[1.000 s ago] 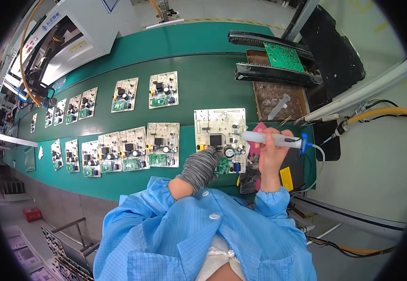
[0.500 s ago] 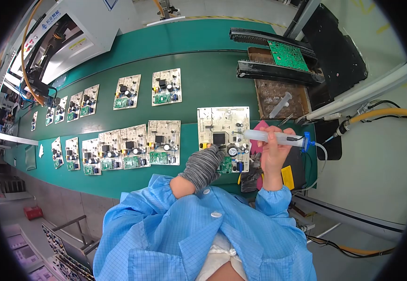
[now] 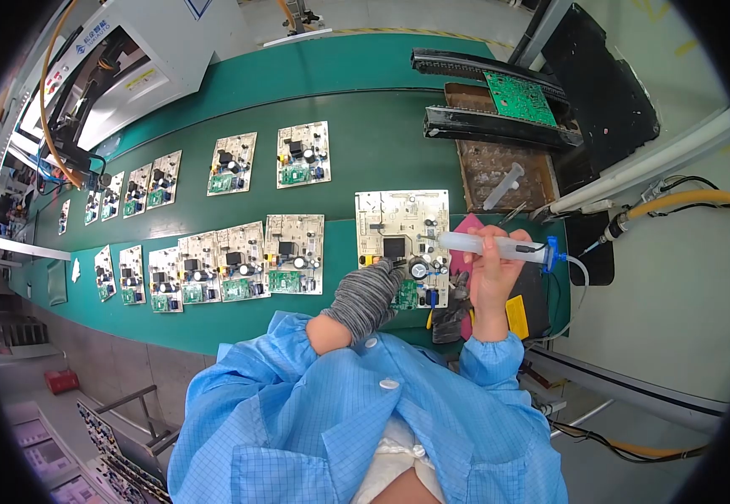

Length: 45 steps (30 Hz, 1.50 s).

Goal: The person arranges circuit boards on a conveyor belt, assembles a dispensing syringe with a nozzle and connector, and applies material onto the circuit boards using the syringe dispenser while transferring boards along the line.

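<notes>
Over the right part of the nearest circuit board, my right hand is closed round a white dispensing syringe. The syringe has a blue end cap with a clear hose and lies almost level, its tip pointing left above the board. My left hand, in a grey striped knit glove, grips the board's lower left edge by the black and green parts. Its fingertips are partly hidden among the components. The board carries a black square part, a round capacitor and a small green module.
Several similar circuit boards stand in a row to the left, with another row behind. A green board sits between black rails. A second syringe lies in a brown tray. Dark gloves lie beside my right hand.
The back row of boards has shifted slightly right, and the green board between the rails has also slid a little right. Both my hands keep nearly the same place.
</notes>
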{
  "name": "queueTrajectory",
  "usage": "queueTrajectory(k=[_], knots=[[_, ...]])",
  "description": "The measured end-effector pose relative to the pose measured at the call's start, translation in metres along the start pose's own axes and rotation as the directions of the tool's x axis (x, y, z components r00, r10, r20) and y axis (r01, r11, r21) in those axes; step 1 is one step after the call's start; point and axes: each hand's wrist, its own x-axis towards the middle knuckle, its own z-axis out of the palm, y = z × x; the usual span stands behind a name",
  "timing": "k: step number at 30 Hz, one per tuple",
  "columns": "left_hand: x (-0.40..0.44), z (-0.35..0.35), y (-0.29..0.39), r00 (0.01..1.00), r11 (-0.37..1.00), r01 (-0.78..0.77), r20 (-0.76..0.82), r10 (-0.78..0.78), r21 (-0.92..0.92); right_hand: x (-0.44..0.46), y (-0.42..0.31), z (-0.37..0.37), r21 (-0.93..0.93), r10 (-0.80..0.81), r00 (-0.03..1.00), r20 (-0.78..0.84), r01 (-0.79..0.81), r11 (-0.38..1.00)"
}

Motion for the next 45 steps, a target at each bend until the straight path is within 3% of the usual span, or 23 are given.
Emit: queueTrajectory(k=[8,11,12,14,15,16,18,20,22,23,26,27,29,32,35,38,39,42,43,45], knots=[[0.003,0.006,0.0,1.0,1.0,0.004,-0.007,-0.004,-0.008,0.0,0.003,-0.008,-0.049,-0.004,1.0,0.031,0.006,0.999],[0.007,0.005,-0.002,1.0,0.999,0.019,0.018,-0.018,-0.034,0.002,-0.001,-0.01,0.121,0.025,0.999,0.033,-0.029,0.992],[0.009,0.005,-0.006,0.999,0.997,0.0,-0.044,-0.004,-0.082,0.006,-0.002,-0.015,0.157,0.026,0.998,0.062,-0.036,0.987],[0.016,0.0,-0.023,0.98,0.985,-0.075,-0.194,0.044,-0.153,0.013,-0.006,-0.021,0.458,0.172,0.976,-0.134,-0.093,0.884],[0.022,-0.013,-0.035,0.994,0.982,-0.028,-0.107,0.008,-0.189,0.018,-0.008,-0.031,0.547,0.189,0.976,-0.112,-0.098,0.832],[0.028,-0.014,-0.057,0.983,0.9,-0.093,-0.183,0.015,-0.426,0.023,-0.012,-0.042,0.628,0.208,0.974,-0.085,-0.109,0.771],[0.047,-0.009,-0.111,0.956,0.554,-0.241,-0.294,-0.008,-0.797,0.029,-0.02,-0.055,0.628,0.246,0.953,-0.177,-0.083,0.774],[0.042,-0.089,-0.111,0.985,0.299,-0.139,-0.163,-0.058,-0.944,0.031,-0.019,-0.075,0.616,0.243,0.951,-0.193,-0.076,0.784],[0.074,-0.076,-0.169,0.951,0.14,-0.263,-0.281,-0.133,-0.955,0.032,-0.015,-0.092,0.615,0.261,0.94,-0.22,-0.074,0.785],[0.095,-0.073,-0.185,0.934,0.0,-0.35,-0.348,-0.08,-0.937,0.032,-0.014,-0.098,0.612,0.274,0.933,-0.232,-0.078,0.787],[0.165,-0.077,-0.19,0.875,-0.225,-0.484,-0.476,-0.091,-0.846,0.035,-0.006,-0.114,0.602,0.32,0.909,-0.267,-0.102,0.792],[0.186,-0.076,-0.192,0.893,-0.253,-0.449,-0.44,-0.095,-0.857,0.036,-0.003,-0.118,0.6,0.337,0.9,-0.276,-0.113,0.792],[0.262,-0.023,-0.235,0.831,-0.195,-0.554,-0.552,-0.07,-0.809,0.041,0.003,-0.126,0.585,0.39,0.863,-0.321,-0.143,0.798],[0.326,-0.008,-0.235,0.881,-0.609,-0.338,-0.468,0.062,-0.717,0.053,0.01,-0.137,0.547,0.415,0.848,-0.328,-0.187,0.816],[0.383,0.011,-0.226,0.891,-0.723,-0.231,-0.44,0.111,-0.651,0.064,0.013,-0.144,0.495,0.431,0.823,-0.369,-0.218,0.841],[0.423,0.022,-0.214,0.862,-0.755,-0.177,-0.47,0.191,-0.631,0.072,0.022,-0.151,0.483,0.433,0.811,-0.394,-0.219,0.848],[0.428,0.019,-0.205,0.894,-0.744,-0.148,-0.41,0.181,-0.651,0.074,0.025,-0.151,0.485,0.437,0.802,-0.407,-0.216,0.847],[0.459,0.035,-0.203,0.811,-0.717,-0.106,-0.477,0.338,-0.689,0.078,0.028,-0.144,0.481,0.443,0.789,-0.426,-0.218,0.85],[0.471,0.04,-0.198,0.675,-0.747,-0.17,-0.628,0.387,-0.643,0.079,0.03,-0.143,0.478,0.444,0.788,-0.427,-0.22,0.85],[0.482,0.041,-0.197,0.787,-0.633,-0.102,-0.451,0.42,-0.767,0.079,0.032,-0.141,0.481,0.449,0.784,-0.429,-0.223,0.848]])
